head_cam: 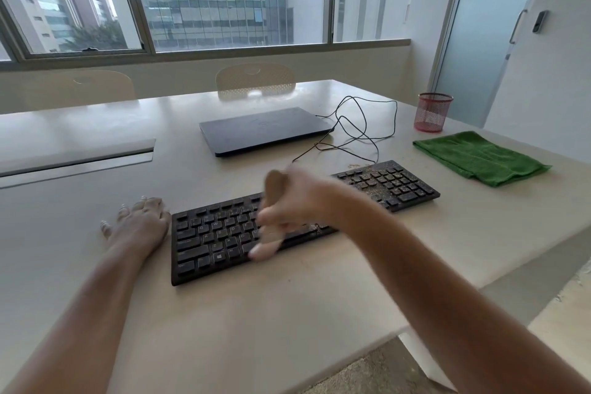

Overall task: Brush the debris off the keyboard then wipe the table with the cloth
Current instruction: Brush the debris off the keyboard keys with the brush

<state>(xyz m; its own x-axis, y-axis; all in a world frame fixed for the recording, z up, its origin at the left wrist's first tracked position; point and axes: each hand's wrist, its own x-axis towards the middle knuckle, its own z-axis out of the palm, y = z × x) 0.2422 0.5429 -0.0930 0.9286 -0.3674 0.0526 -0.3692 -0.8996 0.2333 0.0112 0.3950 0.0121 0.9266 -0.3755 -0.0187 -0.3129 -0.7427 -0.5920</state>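
My right hand (287,201) was over the middle of the black keyboard (224,233), blurred, with its fingers curled round a tan wooden brush handle (275,187) whose end stuck up above the fist. The bristles I could not make out through the blur. Just to the right of that grip, brown debris (374,182) lay thick over the keys at the keyboard's far end, with a little beside my wrist too. Off to the left of the grip, my left hand (140,221) lay flat on the table (256,313), fingers spread, its edge touching the keyboard's left end. Well to the right of the grip the green cloth (479,158) lay folded near the table edge, a red mesh cup (432,112) just behind it. Beyond my grip sat a closed laptop (265,131) with a black cable (358,128) looping toward the keyboard.
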